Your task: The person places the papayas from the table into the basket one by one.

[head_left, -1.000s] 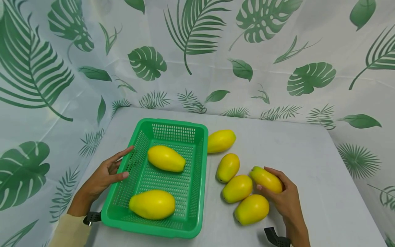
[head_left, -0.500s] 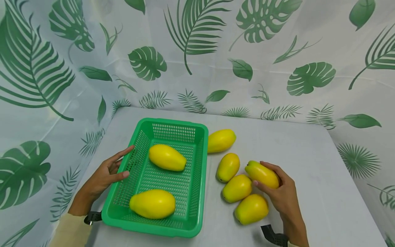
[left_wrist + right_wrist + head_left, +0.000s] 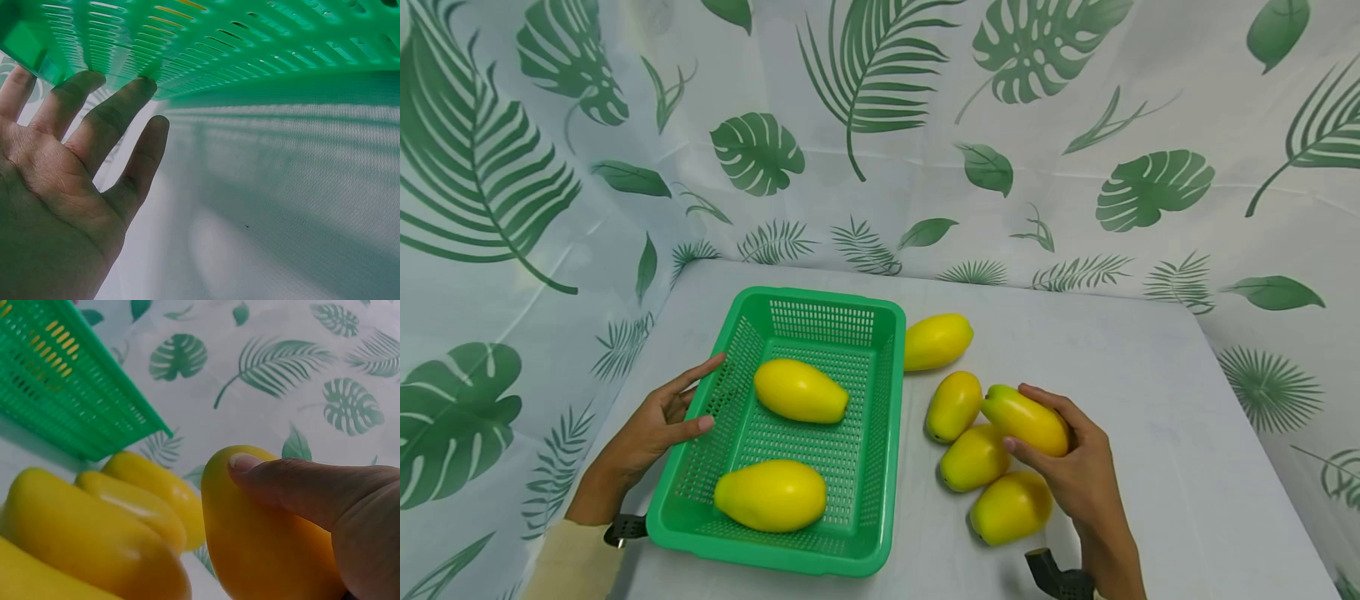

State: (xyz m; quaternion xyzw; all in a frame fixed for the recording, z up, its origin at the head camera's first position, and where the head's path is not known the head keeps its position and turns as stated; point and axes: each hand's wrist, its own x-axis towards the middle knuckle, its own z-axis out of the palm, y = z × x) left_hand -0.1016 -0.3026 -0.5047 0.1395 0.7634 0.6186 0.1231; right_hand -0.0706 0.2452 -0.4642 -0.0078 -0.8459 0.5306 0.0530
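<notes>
My right hand grips a yellow papaya, thumb along its near side and fingers over the far side. The held papaya overlaps two others in the head view, a middle papaya and the papaya behind it. Nearest my right wrist lies another papaya. Over at the left, my left hand holds the side of a green plastic basket, thumb over the rim, other fingers against the slotted outer wall. Inside rest a back papaya and a front papaya.
One more papaya lies beyond the basket's right side, partly hidden by the rim. Everything stands on a white-covered table. Leaf-printed cloth walls rise behind and at both sides.
My right hand has carried its papaya left and slightly up, toward the other papayas. The back papaya in the basket has rocked a little. The left hand stays put.
</notes>
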